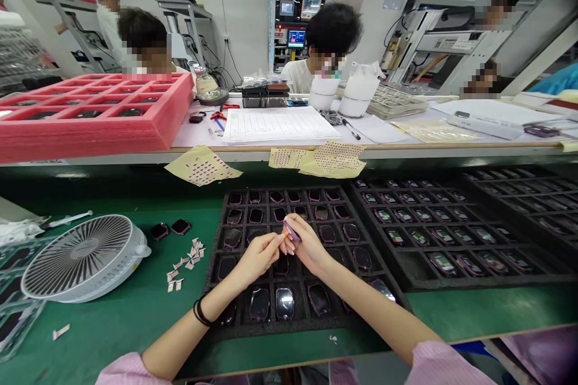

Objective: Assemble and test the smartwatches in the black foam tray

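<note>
My right hand (pixel 309 246) holds a purple smartwatch case (pixel 292 231) on edge between thumb and fingers, above a black foam tray (pixel 235 325). Against the case's near side, my left hand (pixel 262 257) has thumb and forefinger pinched together. A small orange spot shows by those fingertips; what they grip is too small to make out. Beneath both hands, the tray's compartments hold several dark-screened smartwatch cases, such as the watch case (pixel 284 302) near the front. My forearms hide part of the tray.
Left of the tray are two watch cases (pixel 180 227), scattered small pale tabs (pixel 192 255) and a white fan (pixel 85 258). More filled black trays (pixel 433 280) stand right. A shelf (pixel 253 153) behind carries papers (pixel 280 125) and a pink foam tray (pixel 174 114). Co-workers sit beyond it.
</note>
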The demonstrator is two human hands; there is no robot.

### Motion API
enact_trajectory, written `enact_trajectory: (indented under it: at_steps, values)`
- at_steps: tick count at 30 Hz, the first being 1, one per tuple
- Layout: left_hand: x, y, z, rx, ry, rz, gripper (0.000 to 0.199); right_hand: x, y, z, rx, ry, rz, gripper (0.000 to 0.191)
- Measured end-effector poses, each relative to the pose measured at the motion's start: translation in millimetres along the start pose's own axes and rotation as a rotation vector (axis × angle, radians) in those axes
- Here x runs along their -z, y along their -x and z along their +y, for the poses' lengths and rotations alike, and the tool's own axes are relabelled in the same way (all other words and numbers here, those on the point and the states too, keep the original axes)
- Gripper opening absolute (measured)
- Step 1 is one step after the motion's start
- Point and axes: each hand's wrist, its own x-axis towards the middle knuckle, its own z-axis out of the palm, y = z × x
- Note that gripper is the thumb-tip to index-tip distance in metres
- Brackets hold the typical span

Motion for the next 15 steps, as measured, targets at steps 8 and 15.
enact_trajectory:
  at_steps: [8,15]
  values:
    - [-8.0,2.0,4.9,-0.034,0.071,0.035,0.045,-4.4,-2.3,7.0,-0.128,-0.294,-0.035,0.035]
    - [-1.6,0.2,2.8,0.008,0.11,0.086,0.046,-5.7,-2.9,5.6,-0.062,-0.214,-0.026,0.026]
